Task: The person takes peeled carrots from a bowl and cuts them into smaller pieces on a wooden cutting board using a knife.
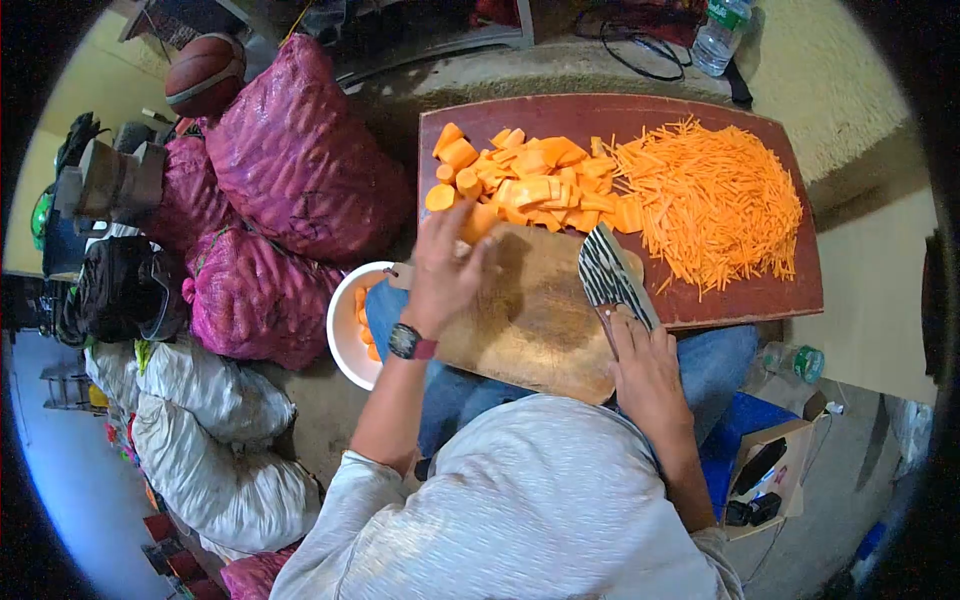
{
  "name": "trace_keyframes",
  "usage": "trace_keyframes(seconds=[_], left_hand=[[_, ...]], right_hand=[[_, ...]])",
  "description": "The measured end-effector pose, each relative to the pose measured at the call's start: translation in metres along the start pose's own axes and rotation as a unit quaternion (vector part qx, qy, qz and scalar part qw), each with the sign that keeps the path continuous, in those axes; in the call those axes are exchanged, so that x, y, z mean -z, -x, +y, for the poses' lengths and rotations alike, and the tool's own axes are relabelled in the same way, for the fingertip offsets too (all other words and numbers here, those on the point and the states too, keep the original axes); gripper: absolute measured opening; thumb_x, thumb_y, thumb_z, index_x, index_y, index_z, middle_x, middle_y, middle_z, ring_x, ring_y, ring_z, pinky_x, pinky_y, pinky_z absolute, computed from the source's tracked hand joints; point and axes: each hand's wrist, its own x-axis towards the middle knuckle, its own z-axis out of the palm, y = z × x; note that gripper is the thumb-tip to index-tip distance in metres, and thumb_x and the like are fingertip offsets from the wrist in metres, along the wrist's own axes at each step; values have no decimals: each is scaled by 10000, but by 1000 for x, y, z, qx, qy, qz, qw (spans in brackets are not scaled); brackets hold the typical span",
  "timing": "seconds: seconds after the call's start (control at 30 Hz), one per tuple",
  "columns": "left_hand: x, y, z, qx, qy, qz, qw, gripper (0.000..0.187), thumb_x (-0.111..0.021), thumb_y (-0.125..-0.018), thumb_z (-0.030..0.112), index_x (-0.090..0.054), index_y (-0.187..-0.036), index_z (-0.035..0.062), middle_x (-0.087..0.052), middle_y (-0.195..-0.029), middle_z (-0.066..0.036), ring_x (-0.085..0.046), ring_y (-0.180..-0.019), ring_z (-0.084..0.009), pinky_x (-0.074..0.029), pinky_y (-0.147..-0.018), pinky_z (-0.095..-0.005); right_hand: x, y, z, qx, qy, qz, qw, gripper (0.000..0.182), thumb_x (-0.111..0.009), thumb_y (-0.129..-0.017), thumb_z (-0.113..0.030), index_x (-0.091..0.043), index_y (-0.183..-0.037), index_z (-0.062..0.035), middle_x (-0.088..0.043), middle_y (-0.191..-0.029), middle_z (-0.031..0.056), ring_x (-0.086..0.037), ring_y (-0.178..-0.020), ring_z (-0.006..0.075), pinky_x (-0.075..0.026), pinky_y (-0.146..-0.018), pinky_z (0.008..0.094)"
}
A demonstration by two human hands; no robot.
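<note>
My right hand (648, 370) is wrapped round the handle of a kitchen knife (605, 265), whose broad, black-and-white patterned blade points away from me over the right side of a wooden cutting board (530, 310). My left hand (447, 265), with a watch on its wrist, reaches over the board's left part. Its fingers are apart, and the fingertips are right at a carrot chunk (480, 221). Beyond them lie carrot chunks and slices (535, 185) on a dark red table (720, 312). A heap of thin carrot strips (715, 205) covers the table's right part.
A white basin (345, 345) with carrot pieces stands beside my left leg. Large pink mesh sacks (310, 150) and white sacks (225, 470) crowd the left side, with a basketball (206, 75) on top. Plastic bottles (720, 40) and a box (770, 470) are at right.
</note>
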Motion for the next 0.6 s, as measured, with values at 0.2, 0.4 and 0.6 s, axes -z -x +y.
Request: trace_keyframes(seconds=[0.2, 0.4, 0.6], left_hand=[[30, -49, -89, 64, -43, 29, 997, 464, -806, -848, 4, -709, -1301, 41, -671, -1166, -202, -695, -1055, -423, -590, -896, -465], [2, -68, -149, 46, -61, -116, 990, 549, -683, -792, -70, -710, -1333, 20, -675, -1201, -218, -640, -1171, -438, -541, -1037, -497], [-18, -63, -165, 169, 143, -62, 973, 647, -603, -784, -145, -677, -1413, -15, -761, -1192, -203, -739, -1080, -300, -586, -953, -369]], right_hand=[[-22, -9, 10, 19, 19, 1, 1000, 628, -762, -902, -97, -507, -1470, -10, -648, -1365, 225, -614, -1222, 400, -439, -1069, 512], [-20, -11, 11, 11, -5, -22, 1000, 605, -748, -921, -101, -497, -1464, -10, -652, -1328, 240, -634, -1216, 417, -445, -1072, 523], [-21, -10, 8, 36, 9, 34, 999, 500, -677, -948, -88, -517, -1414, -2, -678, -1131, 233, -704, -1036, 409, -524, -931, 508]])
